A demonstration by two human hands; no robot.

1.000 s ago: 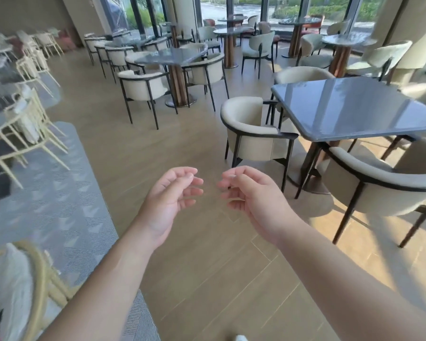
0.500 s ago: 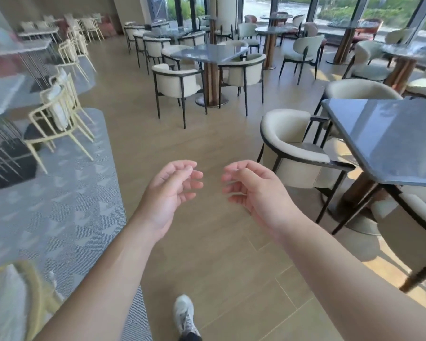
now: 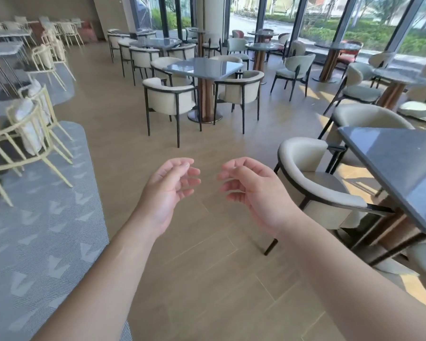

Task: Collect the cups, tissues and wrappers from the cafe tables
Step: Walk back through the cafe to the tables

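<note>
**Inspector:** What is cut off or unclear in the head view?

**Assistant:** The nearest dark table (image 3: 401,168) runs off the right edge, so only part of its top shows. The round tables by the windows (image 3: 263,46) and the pale-framed tables at the far left (image 3: 3,48) are small and blurred; nothing on their tops can be made out. The cream wire chairs (image 3: 27,134) on the grey patterned carpet (image 3: 35,230) are smeared by motion.

**Inspector:** The hands?

**Assistant:** Both are raised over the wooden floor (image 3: 207,279), palms turned toward each other, close but not touching. The left hand (image 3: 167,193) has loosely curled fingers and holds nothing. The right hand (image 3: 253,193) is the same: relaxed curl, nothing held.

**Inspector:** Where are the cups, tissues and wrappers relative to them?

**Assistant:** None can be identified on any tabletop in view. The square dark table (image 3: 204,66) ahead, ringed by cream armchairs (image 3: 170,99), stands well beyond the hands. The nearest table lies to the right of the right hand, with a cream armchair (image 3: 315,183) between them.
</note>
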